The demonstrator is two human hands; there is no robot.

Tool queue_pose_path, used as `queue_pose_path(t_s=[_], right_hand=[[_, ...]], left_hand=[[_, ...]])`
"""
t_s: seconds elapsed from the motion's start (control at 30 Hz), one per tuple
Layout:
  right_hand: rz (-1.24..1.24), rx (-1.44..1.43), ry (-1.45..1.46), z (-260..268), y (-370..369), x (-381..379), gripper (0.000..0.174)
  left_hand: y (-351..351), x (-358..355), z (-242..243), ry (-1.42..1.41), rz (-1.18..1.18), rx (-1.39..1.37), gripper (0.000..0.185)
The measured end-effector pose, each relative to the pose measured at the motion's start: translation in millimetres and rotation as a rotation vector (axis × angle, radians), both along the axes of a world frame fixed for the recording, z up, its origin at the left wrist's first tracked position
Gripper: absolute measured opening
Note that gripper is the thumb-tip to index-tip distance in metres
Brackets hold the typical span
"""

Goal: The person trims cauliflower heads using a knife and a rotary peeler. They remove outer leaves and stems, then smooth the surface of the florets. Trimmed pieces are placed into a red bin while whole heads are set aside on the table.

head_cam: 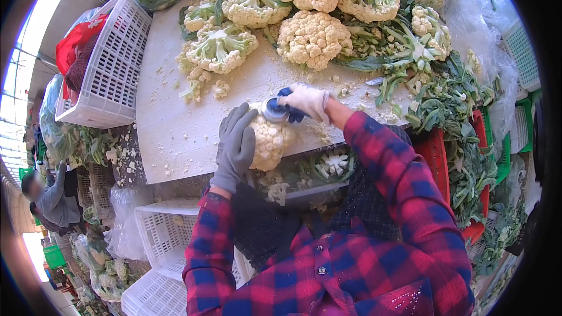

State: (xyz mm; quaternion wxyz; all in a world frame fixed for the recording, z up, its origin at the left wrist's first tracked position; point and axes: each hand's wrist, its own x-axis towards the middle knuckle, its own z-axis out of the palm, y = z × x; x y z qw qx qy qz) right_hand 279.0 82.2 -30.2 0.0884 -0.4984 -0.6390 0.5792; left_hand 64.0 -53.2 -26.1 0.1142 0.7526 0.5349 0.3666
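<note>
A cauliflower head (pixel 272 142) rests at the near edge of the white tabletop (pixel 171 149), curd side towards me. My left hand (pixel 235 142), in a grey glove, steadies it from the left with the fingers along its side. My right hand (pixel 305 102), in a white glove with dark blue fingers, grips a round blue-and-white handheld tool (pixel 274 109), perhaps a shaver. The tool's ringed head is against the top of the cauliflower. Pale crumbs lie scattered around both hands. Just beyond sits another whole cauliflower (pixel 314 39).
Trimmed cauliflowers (pixel 219 48) are heaped at the back. A small blade (pixel 374 81) lies beside cut leaves (pixel 443 92) on the right. A white crate (pixel 105 74) leans at the left, and another crate (pixel 167 232) stands below. Someone else (pixel 55 197) is at far left.
</note>
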Motion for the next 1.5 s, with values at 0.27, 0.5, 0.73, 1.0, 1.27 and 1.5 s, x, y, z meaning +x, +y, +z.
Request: queue_pose_path(t_s=[0.27, 0.5, 0.73, 1.0, 1.27, 1.5], right_hand=[[-0.648, -0.101, 0.362, -19.2, -34.0, 78.1, 0.024], [-0.487, -0.358, 0.826, -50.4, -94.7, 73.5, 0.028], [-0.246, -0.401, 0.965, -57.0, -85.3, 15.3, 0.028], [-0.118, -0.123, 0.956, 4.6, -111.2, 39.4, 0.036], [-0.118, -0.232, 0.719, 55.5, -66.3, -25.7, 0.029], [-0.369, -0.314, 0.473, -30.7, -7.3, -53.9, 0.018]], left_hand=[[-32.9, 4.2, 1.3, -0.19, 0.348, -0.005, 0.043], [-131.4, 48.0, -14.9, 0.125, 0.557, -0.072, 0.091], [-69.2, 75.1, -22.3, 0.495, 0.428, -0.124, 0.106], [-51.7, -32.2, 7.6, 0.171, 0.269, -0.09, 0.097], [-64.8, -79.4, 2.7, -0.688, 0.195, -0.323, 0.088], [-76.1, -71.8, -3.7, -1.241, 0.087, -0.457, 0.069]])
